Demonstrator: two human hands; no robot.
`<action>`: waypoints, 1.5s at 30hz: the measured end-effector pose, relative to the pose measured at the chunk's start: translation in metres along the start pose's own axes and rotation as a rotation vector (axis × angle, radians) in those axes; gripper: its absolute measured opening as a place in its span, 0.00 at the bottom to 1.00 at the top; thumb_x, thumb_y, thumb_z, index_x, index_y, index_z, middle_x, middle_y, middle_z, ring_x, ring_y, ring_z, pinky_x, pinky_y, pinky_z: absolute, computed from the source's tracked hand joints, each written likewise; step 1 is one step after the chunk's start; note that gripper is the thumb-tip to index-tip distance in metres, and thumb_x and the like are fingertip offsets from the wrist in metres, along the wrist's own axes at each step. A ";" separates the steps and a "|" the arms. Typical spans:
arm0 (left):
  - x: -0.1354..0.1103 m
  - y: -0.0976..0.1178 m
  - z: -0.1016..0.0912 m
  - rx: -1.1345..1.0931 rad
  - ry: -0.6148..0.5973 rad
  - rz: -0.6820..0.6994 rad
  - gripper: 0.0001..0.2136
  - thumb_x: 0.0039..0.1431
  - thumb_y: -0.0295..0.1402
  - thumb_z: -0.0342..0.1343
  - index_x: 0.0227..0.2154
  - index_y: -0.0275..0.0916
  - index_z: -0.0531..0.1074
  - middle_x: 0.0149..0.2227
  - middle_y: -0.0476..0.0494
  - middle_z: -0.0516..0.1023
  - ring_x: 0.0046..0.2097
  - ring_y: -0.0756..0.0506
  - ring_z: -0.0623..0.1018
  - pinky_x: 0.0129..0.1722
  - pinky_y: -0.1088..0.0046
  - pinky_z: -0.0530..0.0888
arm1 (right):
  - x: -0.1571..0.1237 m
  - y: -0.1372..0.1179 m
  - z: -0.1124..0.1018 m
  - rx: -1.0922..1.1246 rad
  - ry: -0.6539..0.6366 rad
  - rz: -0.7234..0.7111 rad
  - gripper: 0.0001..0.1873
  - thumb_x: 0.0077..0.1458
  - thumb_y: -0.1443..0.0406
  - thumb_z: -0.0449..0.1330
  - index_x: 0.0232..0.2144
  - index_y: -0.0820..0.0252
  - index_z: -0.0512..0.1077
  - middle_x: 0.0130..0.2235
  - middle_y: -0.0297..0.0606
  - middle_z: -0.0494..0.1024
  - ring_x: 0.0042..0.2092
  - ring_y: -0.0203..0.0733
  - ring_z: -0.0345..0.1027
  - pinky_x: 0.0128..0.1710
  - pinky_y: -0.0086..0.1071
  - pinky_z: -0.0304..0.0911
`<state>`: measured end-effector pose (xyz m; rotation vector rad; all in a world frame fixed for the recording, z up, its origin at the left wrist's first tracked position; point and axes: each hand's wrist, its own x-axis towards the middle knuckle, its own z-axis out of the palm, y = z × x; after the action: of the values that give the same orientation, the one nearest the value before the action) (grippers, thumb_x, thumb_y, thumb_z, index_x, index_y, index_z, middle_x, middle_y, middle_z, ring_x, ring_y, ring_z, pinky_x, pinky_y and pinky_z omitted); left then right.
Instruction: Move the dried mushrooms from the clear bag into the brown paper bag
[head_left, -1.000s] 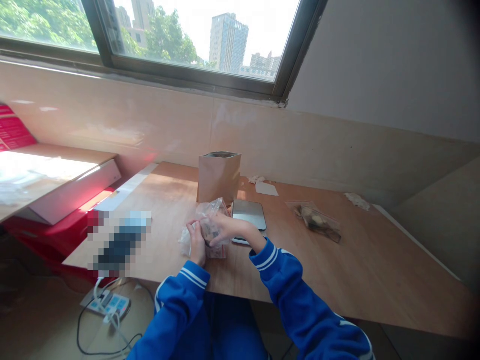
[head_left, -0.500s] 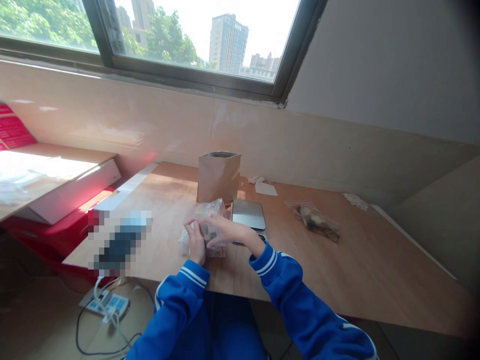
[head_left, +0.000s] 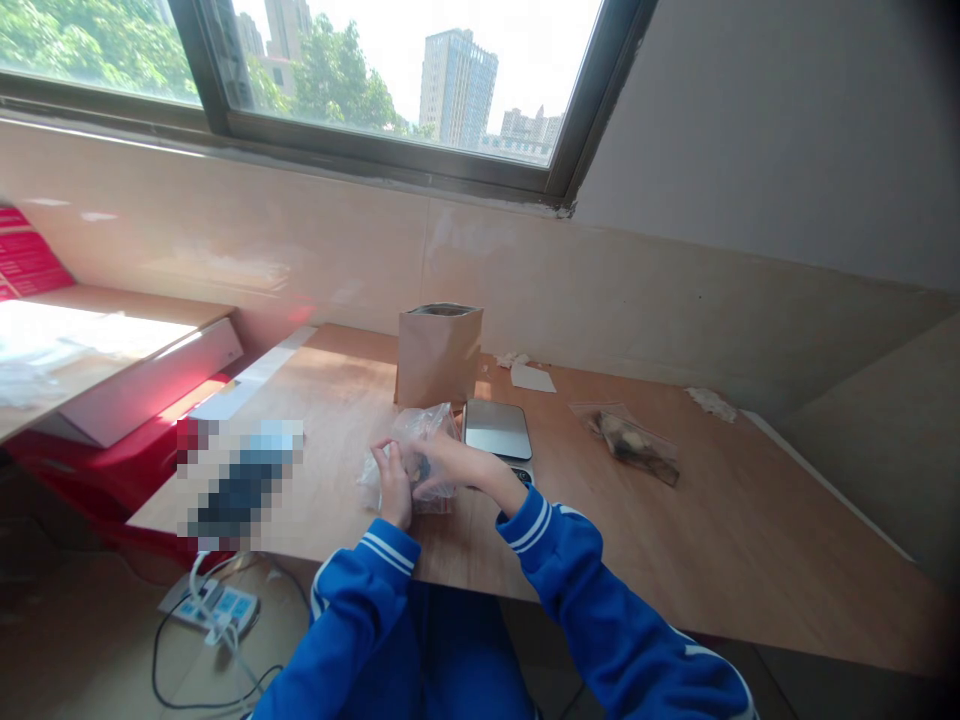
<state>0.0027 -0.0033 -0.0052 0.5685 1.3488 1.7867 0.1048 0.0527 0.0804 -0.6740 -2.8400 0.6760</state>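
Both my hands hold a crumpled transparent plastic bag [head_left: 411, 432] over the wooden table [head_left: 675, 510]. My left hand [head_left: 392, 484] grips its near left side, while my right hand [head_left: 450, 462] presses across the front. Dark contents [head_left: 417, 468] show through the plastic, partly hidden by my fingers. Just behind the bag stands a kraft paper pouch [head_left: 439, 355] with an open, silver-lined top. A flat digital scale [head_left: 496, 431] sits right of the bag, next to my right wrist.
A small zip bag of brown pieces [head_left: 634, 442] lies to the right, near tissue scraps [head_left: 711, 404]. A white paper slip [head_left: 533, 378] lies behind the scale. A pixelated object [head_left: 241, 488] lies left. Below the table edge, a power strip [head_left: 214, 608] trails cables.
My right hand has shifted slightly on the bag, and the plastic has bunched a little. My left hand stays nearly in place, and the scale and pouch have not moved.
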 end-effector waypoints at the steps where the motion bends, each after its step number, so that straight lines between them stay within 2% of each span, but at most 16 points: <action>1: 0.000 0.000 0.000 -0.009 -0.005 -0.005 0.15 0.62 0.47 0.46 0.44 0.43 0.57 0.35 0.45 0.71 0.39 0.43 0.76 0.39 0.64 0.75 | 0.000 -0.001 0.000 -0.014 -0.024 -0.010 0.28 0.42 0.59 0.71 0.46 0.59 0.71 0.43 0.43 0.71 0.46 0.52 0.65 0.48 0.43 0.63; 4: 0.001 -0.001 0.000 -0.041 -0.006 -0.012 0.12 0.63 0.45 0.44 0.43 0.44 0.56 0.34 0.46 0.70 0.37 0.44 0.76 0.37 0.66 0.75 | -0.003 -0.002 -0.003 -0.007 -0.045 -0.034 0.27 0.46 0.60 0.69 0.48 0.59 0.70 0.44 0.43 0.71 0.47 0.51 0.64 0.50 0.42 0.62; 9: 0.006 -0.008 -0.003 -0.006 0.043 -0.001 0.15 0.63 0.48 0.43 0.44 0.44 0.55 0.40 0.43 0.69 0.40 0.45 0.76 0.36 0.68 0.75 | -0.007 -0.004 -0.008 0.040 0.052 -0.002 0.14 0.51 0.58 0.66 0.39 0.57 0.74 0.46 0.42 0.67 0.47 0.47 0.64 0.49 0.39 0.64; 13: 0.005 -0.008 -0.003 0.019 0.050 -0.039 0.14 0.64 0.47 0.41 0.46 0.44 0.54 0.38 0.46 0.70 0.37 0.47 0.76 0.34 0.69 0.75 | -0.008 -0.007 0.002 -0.113 0.103 -0.006 0.19 0.47 0.65 0.68 0.43 0.61 0.73 0.45 0.46 0.68 0.49 0.52 0.62 0.52 0.46 0.62; 15: 0.004 -0.007 -0.003 0.026 0.058 -0.039 0.14 0.64 0.47 0.41 0.45 0.44 0.54 0.37 0.46 0.70 0.36 0.47 0.76 0.33 0.70 0.75 | -0.007 -0.007 0.007 -0.134 0.101 -0.020 0.18 0.48 0.67 0.67 0.43 0.61 0.74 0.43 0.45 0.69 0.47 0.51 0.63 0.50 0.47 0.63; 20: 0.007 -0.011 -0.005 0.066 0.095 0.030 0.15 0.64 0.47 0.40 0.45 0.43 0.55 0.40 0.41 0.71 0.39 0.45 0.77 0.35 0.68 0.76 | -0.008 0.000 0.002 -0.003 0.198 -0.020 0.10 0.49 0.65 0.67 0.34 0.62 0.72 0.43 0.42 0.67 0.44 0.45 0.63 0.46 0.39 0.65; 22: 0.007 -0.011 -0.004 0.100 0.113 0.046 0.17 0.64 0.48 0.40 0.47 0.42 0.55 0.41 0.38 0.72 0.38 0.45 0.77 0.34 0.67 0.76 | -0.010 0.005 -0.007 0.135 0.269 0.000 0.12 0.50 0.62 0.66 0.33 0.61 0.70 0.42 0.40 0.68 0.42 0.41 0.64 0.42 0.34 0.64; 25: 0.004 -0.006 -0.001 0.058 0.075 -0.001 0.20 0.64 0.50 0.38 0.50 0.42 0.52 0.41 0.37 0.74 0.29 0.46 0.76 0.27 0.67 0.75 | -0.014 0.010 -0.026 0.341 0.395 0.061 0.14 0.53 0.56 0.63 0.33 0.60 0.68 0.38 0.36 0.71 0.36 0.37 0.66 0.37 0.30 0.63; 27: 0.000 -0.001 0.002 0.014 0.049 -0.029 0.20 0.64 0.49 0.38 0.51 0.42 0.50 0.40 0.37 0.75 0.25 0.47 0.74 0.23 0.68 0.73 | -0.013 0.014 -0.040 0.404 0.509 0.097 0.15 0.54 0.54 0.61 0.33 0.59 0.67 0.35 0.34 0.73 0.35 0.37 0.66 0.35 0.30 0.61; 30: -0.002 0.004 0.004 0.010 0.053 -0.015 0.18 0.65 0.47 0.37 0.50 0.41 0.50 0.39 0.36 0.76 0.24 0.48 0.74 0.22 0.70 0.72 | 0.001 0.022 -0.066 0.409 0.733 0.091 0.16 0.54 0.52 0.60 0.32 0.58 0.65 0.34 0.33 0.73 0.35 0.37 0.66 0.36 0.30 0.61; 33: -0.001 0.003 0.003 -0.001 0.052 -0.010 0.17 0.65 0.47 0.38 0.49 0.41 0.51 0.38 0.36 0.76 0.24 0.48 0.73 0.21 0.72 0.70 | 0.027 0.031 -0.096 0.362 0.953 0.051 0.16 0.54 0.52 0.59 0.34 0.57 0.64 0.35 0.34 0.73 0.37 0.37 0.67 0.38 0.30 0.61; 35: 0.000 0.002 0.003 -0.021 0.048 -0.018 0.16 0.65 0.47 0.38 0.48 0.42 0.50 0.37 0.38 0.76 0.22 0.49 0.72 0.19 0.73 0.69 | 0.047 0.038 -0.116 0.287 1.044 0.032 0.17 0.55 0.52 0.58 0.37 0.57 0.64 0.36 0.35 0.73 0.37 0.38 0.67 0.39 0.31 0.62; 37: 0.000 0.001 0.003 -0.034 0.044 -0.023 0.16 0.65 0.47 0.39 0.48 0.43 0.50 0.37 0.40 0.76 0.20 0.50 0.70 0.19 0.73 0.68 | 0.067 0.045 -0.132 0.180 1.043 0.009 0.16 0.56 0.52 0.57 0.39 0.57 0.64 0.39 0.37 0.74 0.40 0.39 0.68 0.42 0.32 0.62; 39: 0.000 0.002 0.003 -0.042 0.047 -0.023 0.15 0.65 0.47 0.39 0.47 0.43 0.51 0.35 0.42 0.76 0.20 0.51 0.70 0.18 0.74 0.68 | 0.083 0.053 -0.141 0.076 0.989 -0.025 0.15 0.58 0.54 0.55 0.40 0.58 0.66 0.41 0.39 0.74 0.43 0.41 0.68 0.45 0.33 0.61; 42: 0.000 0.003 0.004 -0.062 0.065 -0.017 0.13 0.66 0.45 0.40 0.46 0.43 0.52 0.33 0.44 0.75 0.19 0.51 0.70 0.18 0.74 0.68 | 0.097 0.064 -0.142 -0.041 0.883 -0.032 0.12 0.61 0.56 0.53 0.35 0.59 0.68 0.39 0.41 0.74 0.43 0.42 0.67 0.46 0.34 0.61; 45: -0.001 0.004 0.004 -0.076 0.068 -0.023 0.12 0.66 0.43 0.40 0.45 0.43 0.53 0.32 0.47 0.75 0.18 0.51 0.69 0.17 0.75 0.67 | 0.099 0.069 -0.136 -0.113 0.829 -0.007 0.13 0.63 0.59 0.50 0.34 0.60 0.69 0.37 0.42 0.73 0.42 0.42 0.67 0.45 0.34 0.60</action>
<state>0.0049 -0.0017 0.0001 0.4534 1.3215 1.8449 0.0766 0.2064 0.1729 -0.7372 -2.1102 0.1567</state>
